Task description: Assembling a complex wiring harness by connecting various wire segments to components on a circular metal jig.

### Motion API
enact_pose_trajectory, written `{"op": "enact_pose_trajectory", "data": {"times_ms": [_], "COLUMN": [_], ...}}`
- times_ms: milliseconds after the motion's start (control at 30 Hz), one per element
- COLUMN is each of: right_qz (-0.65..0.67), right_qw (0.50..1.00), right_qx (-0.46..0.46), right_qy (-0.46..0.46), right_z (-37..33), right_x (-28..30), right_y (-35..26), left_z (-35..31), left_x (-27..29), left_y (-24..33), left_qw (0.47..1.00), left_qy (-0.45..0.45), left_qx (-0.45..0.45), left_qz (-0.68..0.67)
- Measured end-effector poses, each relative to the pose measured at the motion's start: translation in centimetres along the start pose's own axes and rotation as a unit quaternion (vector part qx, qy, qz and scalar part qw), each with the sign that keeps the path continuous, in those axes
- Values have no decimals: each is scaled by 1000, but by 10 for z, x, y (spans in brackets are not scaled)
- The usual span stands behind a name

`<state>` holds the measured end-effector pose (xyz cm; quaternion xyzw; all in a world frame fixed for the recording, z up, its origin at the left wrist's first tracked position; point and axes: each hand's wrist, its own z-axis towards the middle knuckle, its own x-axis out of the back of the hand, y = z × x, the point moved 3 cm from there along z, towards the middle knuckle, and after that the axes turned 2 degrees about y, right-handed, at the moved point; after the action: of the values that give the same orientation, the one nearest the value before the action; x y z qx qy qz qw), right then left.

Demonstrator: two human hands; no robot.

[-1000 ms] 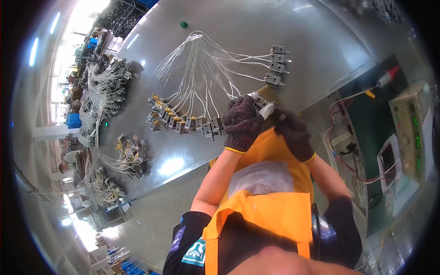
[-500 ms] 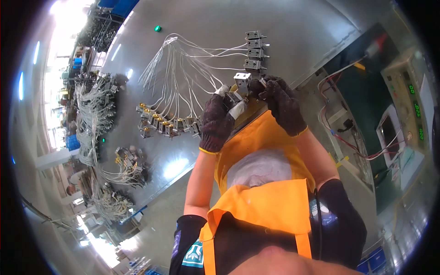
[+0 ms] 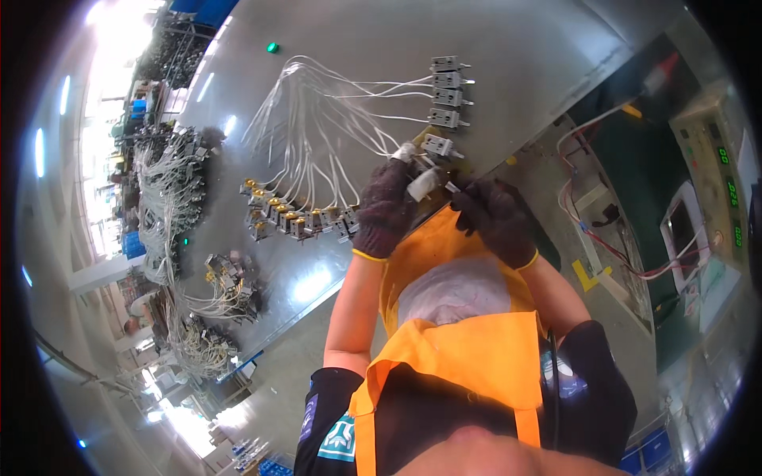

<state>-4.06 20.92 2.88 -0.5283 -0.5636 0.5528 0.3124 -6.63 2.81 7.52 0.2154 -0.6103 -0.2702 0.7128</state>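
My left hand (image 3: 384, 205), in a dark knit glove with white-wrapped thumb and forefinger tips, is closed on a small metal box, mostly hidden by the fingers. Facing it, my right hand (image 3: 494, 216), in a matching glove, pinches a small silvery piece (image 3: 452, 187) too small to name. Just beyond my fingers, one metal box with a pin (image 3: 438, 147) lies on the bench. It continues a column of similar metal boxes (image 3: 447, 97), several with white cables. Left of my left hand, more boxes with brass-coloured parts (image 3: 292, 222) form a curved row, joined to a white cable bundle (image 3: 305, 103).
The grey metal bench (image 3: 349, 36) extends ahead and left. Heaps of cabled boxes (image 3: 167, 206) lie farther left, with another cluster (image 3: 226, 282) nearer. To the right, an instrument with green digits (image 3: 714, 174) stands by red and white wires (image 3: 567, 194). A green light (image 3: 273, 48) shows on the bench.
The metal box that stood raised by my fingers now lies flat beside the column. My right hand has moved toward my body, and the view has shifted slightly.
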Motion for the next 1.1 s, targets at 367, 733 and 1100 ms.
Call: {"op": "enact_pose_trajectory", "data": {"times_ms": [367, 733, 1100], "right_qz": [-394, 578, 222], "right_qw": [844, 762, 957], "right_qx": [362, -270, 157], "right_qy": [34, -109, 106], "right_z": [21, 13, 60], "right_x": [2, -12, 15], "right_y": [-10, 44, -9], "left_z": [5, -12, -14], "left_x": [-16, -12, -25], "left_y": [11, 8, -20], "left_qw": [992, 965, 961], "left_qy": [37, 148, 39], "left_qx": [44, -135, 139], "left_qz": [109, 167, -234]}}
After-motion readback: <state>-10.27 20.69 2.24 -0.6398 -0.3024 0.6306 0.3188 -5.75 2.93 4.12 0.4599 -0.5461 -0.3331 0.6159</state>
